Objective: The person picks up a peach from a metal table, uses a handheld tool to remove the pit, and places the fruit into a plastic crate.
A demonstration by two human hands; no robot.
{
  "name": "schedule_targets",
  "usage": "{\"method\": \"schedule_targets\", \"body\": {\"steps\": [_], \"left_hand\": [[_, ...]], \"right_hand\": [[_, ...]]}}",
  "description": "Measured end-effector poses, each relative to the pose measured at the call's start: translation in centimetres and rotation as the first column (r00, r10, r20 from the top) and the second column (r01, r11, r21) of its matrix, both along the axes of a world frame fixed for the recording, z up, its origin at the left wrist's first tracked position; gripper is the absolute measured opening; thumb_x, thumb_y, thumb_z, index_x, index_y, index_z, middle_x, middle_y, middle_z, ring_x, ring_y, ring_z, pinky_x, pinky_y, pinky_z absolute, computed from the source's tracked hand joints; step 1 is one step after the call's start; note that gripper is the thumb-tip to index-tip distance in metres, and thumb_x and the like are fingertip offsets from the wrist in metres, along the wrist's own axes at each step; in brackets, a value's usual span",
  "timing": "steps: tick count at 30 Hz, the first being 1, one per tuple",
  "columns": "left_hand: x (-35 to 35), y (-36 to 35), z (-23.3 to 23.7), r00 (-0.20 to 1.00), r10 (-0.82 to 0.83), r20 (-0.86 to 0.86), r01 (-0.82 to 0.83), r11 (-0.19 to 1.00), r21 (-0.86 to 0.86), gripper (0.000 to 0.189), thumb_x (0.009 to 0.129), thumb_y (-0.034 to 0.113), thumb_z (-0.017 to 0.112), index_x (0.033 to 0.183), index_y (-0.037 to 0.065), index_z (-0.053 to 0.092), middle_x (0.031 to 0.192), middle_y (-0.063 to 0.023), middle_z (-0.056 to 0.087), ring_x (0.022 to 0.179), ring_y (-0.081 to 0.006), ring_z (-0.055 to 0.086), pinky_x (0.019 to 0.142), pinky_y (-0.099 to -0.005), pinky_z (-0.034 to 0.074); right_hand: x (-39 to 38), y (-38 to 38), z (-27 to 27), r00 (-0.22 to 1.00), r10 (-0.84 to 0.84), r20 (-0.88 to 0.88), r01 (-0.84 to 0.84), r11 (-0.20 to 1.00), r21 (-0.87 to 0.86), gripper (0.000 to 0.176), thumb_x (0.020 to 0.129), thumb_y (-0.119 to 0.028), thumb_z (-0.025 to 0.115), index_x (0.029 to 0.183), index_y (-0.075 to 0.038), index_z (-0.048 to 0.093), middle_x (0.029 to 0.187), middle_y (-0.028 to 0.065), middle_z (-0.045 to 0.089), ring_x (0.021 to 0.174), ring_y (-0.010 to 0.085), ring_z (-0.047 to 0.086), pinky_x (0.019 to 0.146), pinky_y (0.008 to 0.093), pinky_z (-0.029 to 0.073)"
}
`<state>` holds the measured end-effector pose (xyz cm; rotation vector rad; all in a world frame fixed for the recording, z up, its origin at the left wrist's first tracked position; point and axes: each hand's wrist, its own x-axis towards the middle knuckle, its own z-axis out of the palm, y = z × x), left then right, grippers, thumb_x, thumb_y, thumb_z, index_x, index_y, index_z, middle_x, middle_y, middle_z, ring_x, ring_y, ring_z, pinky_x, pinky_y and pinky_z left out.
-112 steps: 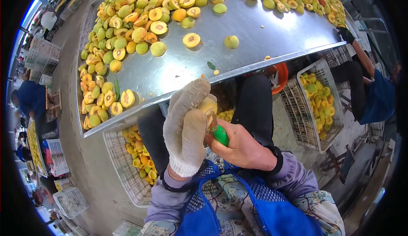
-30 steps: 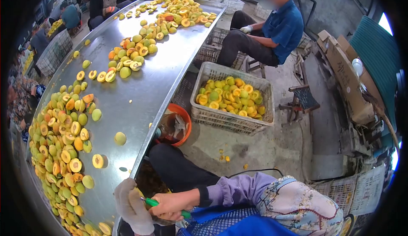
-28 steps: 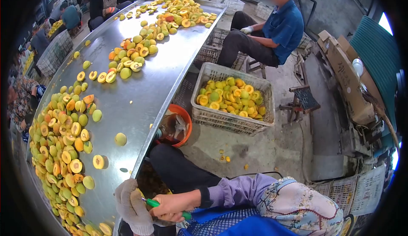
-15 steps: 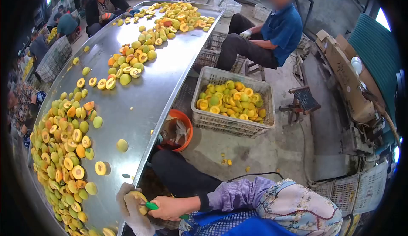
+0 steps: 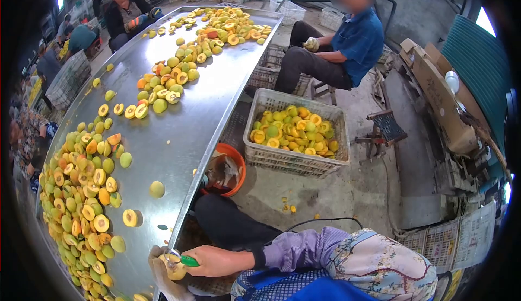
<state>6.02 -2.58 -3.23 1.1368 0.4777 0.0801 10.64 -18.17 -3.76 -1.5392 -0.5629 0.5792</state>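
Observation:
My left hand [image 5: 161,273], in a pale work glove, is wrapped round a yellow peach half [image 5: 177,271] just off the near edge of the metal table. My bare right hand [image 5: 218,261] grips a green-handled coring tool [image 5: 189,261], its curved metal tip at the flesh of that half. On the tabletop to the left lies a big heap of cut peaches [image 5: 81,209], many with brown pits showing. A lone cut half [image 5: 130,218] and a single greenish peach [image 5: 157,189] lie nearer to my hands.
The metal table [image 5: 179,133] carries another peach pile [image 5: 228,27] at its far end. Beside it stand an orange bucket [image 5: 239,179] and a plastic crate [image 5: 293,160] of pitted halves. A small stool [image 5: 386,127] is further right. Two people sit at the far end.
The tool's metal tip now shows over the peach half, and my right hand has turned slightly and moved a little left. At the far end, one person's gloved hands have drawn back from the table.

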Motion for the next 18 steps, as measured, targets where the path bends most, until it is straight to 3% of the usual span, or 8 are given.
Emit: {"method": "schedule_targets", "body": {"steps": [1,2,4,8,10,12,14,18], "left_hand": [[0.3,1.7,-3.1,0.993,-0.019,0.114,-0.001,0.985,0.173,0.042,0.093,0.03,0.047,0.119,-0.002,0.049,0.114,-0.0161,0.051,0.105,-0.0256,0.052,0.09,-0.0363,0.044],[-0.1,3.7,-6.1,0.977,-0.036,0.209,-0.039,0.938,0.343,0.04,0.091,0.027,0.05,0.118,-0.002,0.045,0.106,-0.0119,0.05,0.096,-0.0215,0.054,0.083,-0.0334,0.048],[-0.5,3.9,-4.1,0.991,0.032,0.131,-0.045,0.995,0.095,0.038,0.086,0.017,0.052,0.118,-0.003,0.046,0.109,-0.0098,0.049,0.098,-0.0194,0.051,0.088,-0.0312,0.044],[-1.6,3.5,-2.2,0.997,0.072,-0.011,-0.071,0.992,0.103,0.039,0.083,0.018,0.057,0.118,0.003,0.049,0.107,-0.0069,0.051,0.1,-0.017,0.049,0.091,-0.028,0.039],[-2.1,4.0,-1.2,0.996,-0.017,-0.083,0.036,0.972,0.232,0.042,0.085,0.021,0.057,0.122,0.003,0.05,0.11,-0.0075,0.054,0.104,-0.016,0.049,0.093,-0.0282,0.039],[-2.7,5.5,-2.3,0.998,-0.058,0.0,0.052,0.895,0.443,0.041,0.085,0.023,0.06,0.12,0.002,0.052,0.109,-0.0088,0.057,0.105,-0.0167,0.051,0.093,-0.0284,0.039],[-3.4,6.6,-3.4,0.993,0.016,-0.119,0.052,0.838,0.544,0.041,0.086,0.025,0.06,0.119,0.002,0.052,0.108,-0.0105,0.059,0.104,-0.0168,0.053,0.092,-0.029,0.041],[-6.4,11.2,-3.1,0.979,0.171,-0.108,-0.046,0.709,0.704,0.038,0.086,0.024,0.059,0.116,0.003,0.055,0.102,-0.0114,0.06,0.094,-0.0179,0.058,0.087,-0.0296,0.044]], "right_hand": [[-0.1,0.3,-0.8,1.0,0.024,0.017,-0.023,1.0,-0.01,0.021,0.084,-0.019,0.057,0.089,0.001,0.052,0.07,0.0177,0.054,0.064,0.0334,0.052,0.062,0.0383,0.043],[-0.7,1.1,-2.7,1.0,-0.011,-0.026,0.011,1.0,-0.015,0.019,0.086,-0.02,0.055,0.083,-0.001,0.052,0.064,0.0114,0.054,0.047,0.0233,0.051,0.048,0.0366,0.042],[-0.9,0.0,-0.4,0.939,0.098,-0.329,-0.124,0.991,-0.059,0.021,0.087,-0.024,0.057,0.091,-0.004,0.052,0.063,0.0052,0.052,0.042,0.0127,0.046,0.041,0.0323,0.038],[-1.4,-0.5,1.0,0.912,0.154,-0.381,-0.221,0.965,-0.14,0.024,0.09,-0.022,0.055,0.106,-0.007,0.047,0.066,0.0008,0.05,0.052,0.0068,0.047,0.046,0.0225,0.039],[-1.6,-0.5,1.0,0.808,0.224,-0.545,-0.241,0.97,0.042,0.015,0.091,-0.016,0.051,0.101,-0.006,0.047,0.069,-0.0006,0.048,0.055,0.0067,0.047,0.047,0.0223,0.038],[-1.6,0.2,1.0,0.818,0.237,-0.524,-0.282,0.959,-0.006,0.007,0.092,-0.012,0.047,0.094,-0.005,0.045,0.07,0.0003,0.047,0.054,0.0075,0.047,0.047,0.0231,0.038],[-1.6,0.2,1.0,0.789,0.29,-0.541,-0.34,0.94,0.007,0.007,0.092,-0.011,0.047,0.092,-0.005,0.044,0.071,0.0013,0.048,0.055,0.0084,0.048,0.049,0.0234,0.039],[-2.1,1.6,1.1,0.794,0.248,-0.556,-0.319,0.947,-0.033,0.009,0.094,-0.012,0.045,0.09,-0.004,0.044,0.073,0.0031,0.049,0.057,0.0103,0.05,0.053,0.024,0.042]]}}
